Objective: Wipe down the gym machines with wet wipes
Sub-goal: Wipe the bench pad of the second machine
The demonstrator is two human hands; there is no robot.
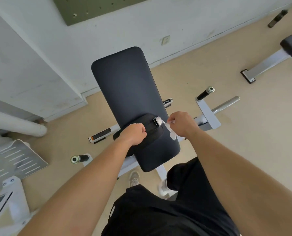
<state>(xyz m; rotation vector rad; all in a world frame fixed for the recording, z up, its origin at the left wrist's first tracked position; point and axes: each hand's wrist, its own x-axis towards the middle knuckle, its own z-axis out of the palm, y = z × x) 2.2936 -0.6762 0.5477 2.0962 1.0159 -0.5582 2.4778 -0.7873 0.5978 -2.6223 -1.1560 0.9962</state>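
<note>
A grey footplate (14, 160) sits at left, beside a black-gripped handle (79, 158). Over the near end of the dark bench pad (124, 82), the left hand (133, 134) is fisted on a black belt (150, 132), fingers curled and apparently gripping it. Just right of the belt's metal buckle (157, 121), a white wipe (171, 133) hangs from the right hand (182, 123), pinched between thumb and fingertips, its lower end on the pad. A second handle (205, 93) stands farther right.

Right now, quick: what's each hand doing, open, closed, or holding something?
Left hand: closed, gripping the black belt lying on the bench pad.
Right hand: closed, pinching the wet wipe beside the buckle.
</note>
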